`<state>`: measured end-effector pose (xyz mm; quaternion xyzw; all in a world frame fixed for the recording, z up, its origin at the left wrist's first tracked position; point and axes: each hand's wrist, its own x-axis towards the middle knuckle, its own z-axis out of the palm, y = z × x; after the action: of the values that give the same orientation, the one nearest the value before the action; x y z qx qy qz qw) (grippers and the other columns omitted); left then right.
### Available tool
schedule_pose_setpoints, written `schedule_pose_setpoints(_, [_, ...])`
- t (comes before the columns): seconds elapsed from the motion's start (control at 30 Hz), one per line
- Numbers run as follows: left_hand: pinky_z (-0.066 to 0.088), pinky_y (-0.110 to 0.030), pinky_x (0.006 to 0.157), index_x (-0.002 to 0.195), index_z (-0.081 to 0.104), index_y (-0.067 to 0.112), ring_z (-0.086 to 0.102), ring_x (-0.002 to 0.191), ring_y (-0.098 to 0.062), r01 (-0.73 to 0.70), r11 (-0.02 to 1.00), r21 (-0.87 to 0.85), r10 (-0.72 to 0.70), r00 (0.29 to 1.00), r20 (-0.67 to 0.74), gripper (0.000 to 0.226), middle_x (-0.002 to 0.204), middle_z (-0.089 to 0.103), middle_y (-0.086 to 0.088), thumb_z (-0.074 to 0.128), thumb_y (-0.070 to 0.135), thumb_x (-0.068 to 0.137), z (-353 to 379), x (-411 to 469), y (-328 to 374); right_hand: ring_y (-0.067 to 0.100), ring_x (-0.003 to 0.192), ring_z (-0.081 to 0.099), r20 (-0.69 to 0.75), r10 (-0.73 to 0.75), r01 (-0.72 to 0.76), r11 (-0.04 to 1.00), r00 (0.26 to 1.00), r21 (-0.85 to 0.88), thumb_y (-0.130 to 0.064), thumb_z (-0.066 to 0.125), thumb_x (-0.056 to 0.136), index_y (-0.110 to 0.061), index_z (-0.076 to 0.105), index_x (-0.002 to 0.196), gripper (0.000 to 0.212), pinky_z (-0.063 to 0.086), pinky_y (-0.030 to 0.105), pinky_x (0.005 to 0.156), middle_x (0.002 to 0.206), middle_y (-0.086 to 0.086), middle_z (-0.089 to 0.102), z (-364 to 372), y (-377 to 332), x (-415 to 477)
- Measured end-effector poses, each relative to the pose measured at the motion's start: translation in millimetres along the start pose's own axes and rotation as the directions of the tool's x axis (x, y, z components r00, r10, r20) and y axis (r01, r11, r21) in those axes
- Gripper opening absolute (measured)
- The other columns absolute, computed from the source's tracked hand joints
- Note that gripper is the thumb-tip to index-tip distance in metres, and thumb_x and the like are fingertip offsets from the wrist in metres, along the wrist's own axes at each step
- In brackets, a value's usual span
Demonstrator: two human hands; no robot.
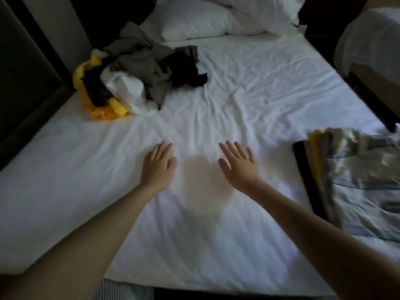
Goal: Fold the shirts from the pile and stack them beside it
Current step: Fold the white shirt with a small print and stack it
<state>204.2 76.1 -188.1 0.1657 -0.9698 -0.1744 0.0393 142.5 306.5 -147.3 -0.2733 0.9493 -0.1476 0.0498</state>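
A bed (pixel 238 94) fills the dim room, its white sheet creased into fine radiating wrinkles at the middle and lying smoother toward the near edge. Two plump white pillows (pixel 205 20) sit at the head, soft and dented.

At the far left corner lies the pile (pixel 134 70) of unfolded shirts: a crumpled heap of limp cloth in grey, black, white and bright yellow, the yellow piece bunched along the bed's edge. Well apart from it, at the right edge, rests the stack (pixel 350 180) of folded shirts, flat and roughly rectangular, with a pale, slightly glossy shirt crossed by blue stripes on top and black and yellow layers showing along its left side.

Between the two, the left hand (pixel 157 165) and the right hand (pixel 239 166) reach out over the bare sheet, palms down, fingers straight and spread, holding nothing. A soft shadow falls on the sheet between them. Whether they touch the sheet cannot be told.
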Motion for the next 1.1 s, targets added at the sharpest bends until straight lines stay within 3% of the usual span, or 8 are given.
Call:
schedule_pose_setpoints(0.1, [0.008, -0.034, 0.116, 0.150, 0.024, 0.018, 0.012, 0.146, -0.020, -0.002, 1.000, -0.025, 0.000, 0.996, -0.086, 0.052, 0.159, 0.015, -0.005, 0.031, 0.032, 0.101, -7, 34, -21, 0.014, 0.146, -0.006, 0.014, -0.076, 0.076, 0.997, 0.997, -0.005, -0.035, 0.023, 0.103, -0.025, 0.010, 0.151, 0.051, -0.012, 0.034, 0.115, 0.159, -0.004, 0.004, 21, -21, 39])
schedule_pose_setpoints(0.2, [0.019, -0.037, 0.112, 0.148, 0.030, 0.013, 0.024, 0.142, -0.025, 0.110, 0.986, -0.128, -0.139, 0.959, -0.247, 0.053, 0.155, 0.025, -0.011, 0.043, 0.026, 0.098, -10, 68, -41, 0.014, 0.146, -0.005, -0.004, -0.098, 0.098, 0.995, 0.995, 0.010, -0.042, 0.016, 0.100, -0.026, 0.011, 0.151, 0.054, -0.015, 0.030, 0.113, 0.159, -0.004, 0.005, 46, -27, 66])
schedule_pose_setpoints(0.3, [0.027, -0.039, 0.106, 0.146, 0.032, 0.010, 0.036, 0.134, -0.028, 0.289, 0.924, -0.252, -0.372, 0.835, -0.405, 0.057, 0.150, 0.037, -0.010, 0.048, 0.032, 0.095, -6, 99, -57, 0.014, 0.146, 0.006, -0.066, -0.064, 0.064, 0.998, 0.996, 0.006, -0.053, 0.003, 0.085, -0.027, 0.020, 0.150, 0.072, -0.012, 0.026, 0.112, 0.158, -0.003, 0.012, 64, -24, 71])
schedule_pose_setpoints(0.37, [0.030, -0.039, 0.101, 0.144, 0.033, 0.012, 0.041, 0.129, -0.027, 0.355, 0.887, -0.294, -0.458, 0.757, -0.466, 0.059, 0.147, 0.040, -0.007, 0.049, 0.036, 0.093, -6, 120, -62, 0.020, 0.144, 0.021, -0.137, -0.073, 0.074, 0.997, 0.988, -0.002, -0.050, 0.011, 0.088, -0.025, 0.033, 0.146, 0.067, -0.003, 0.029, 0.112, 0.154, 0.000, 0.027, 71, -21, 70])
schedule_pose_setpoints(0.47, [0.032, -0.039, 0.098, 0.143, 0.035, 0.016, 0.045, 0.124, -0.027, 0.395, 0.845, -0.361, -0.531, 0.697, -0.482, 0.057, 0.145, 0.042, -0.002, 0.047, 0.042, 0.094, -11, 152, -65, 0.027, 0.133, 0.042, -0.235, -0.091, 0.085, 0.996, 0.968, -0.037, -0.041, 0.027, 0.091, -0.020, 0.050, 0.136, 0.055, 0.012, 0.033, 0.109, 0.143, 0.006, 0.046, 76, -19, 71])
schedule_pose_setpoints(0.6, [0.032, -0.038, 0.095, 0.127, 0.053, 0.021, 0.047, 0.118, -0.027, 0.476, 0.787, -0.392, -0.615, 0.649, -0.447, 0.044, 0.132, 0.055, 0.001, 0.048, 0.046, 0.090, -10, 181, -71, 0.027, 0.130, 0.045, -0.273, -0.102, 0.096, 0.995, 0.957, -0.038, -0.038, 0.030, 0.091, -0.021, 0.053, 0.134, 0.052, 0.016, 0.034, 0.108, 0.141, 0.006, 0.049, 79, -18, 69])
schedule_pose_setpoints(0.87, [0.035, -0.036, 0.089, 0.096, 0.066, 0.008, 0.053, 0.106, -0.030, 0.395, 0.799, -0.453, -0.594, 0.637, -0.492, 0.022, 0.109, 0.063, -0.011, 0.053, 0.025, 0.094, -12, 166, -62, 0.026, 0.133, 0.042, -0.244, -0.094, 0.084, 0.995, 0.965, -0.049, -0.039, 0.027, 0.093, -0.021, 0.050, 0.136, 0.052, 0.014, 0.035, 0.109, 0.144, 0.005, 0.046, 77, -18, 67])
schedule_pose_setpoints(1.1, [0.040, -0.037, 0.073, 0.071, 0.063, -0.003, 0.058, 0.078, -0.036, 0.136, 0.806, -0.576, -0.448, 0.776, -0.444, 0.017, 0.082, 0.063, -0.023, 0.067, 0.010, 0.080, -1, 88, -42, 0.023, 0.139, 0.032, -0.147, -0.070, 0.060, 0.996, 0.987, -0.067, -0.046, 0.014, 0.090, -0.024, 0.044, 0.140, 0.063, 0.006, 0.032, 0.112, 0.149, 0.002, 0.037, 68, -22, 66])
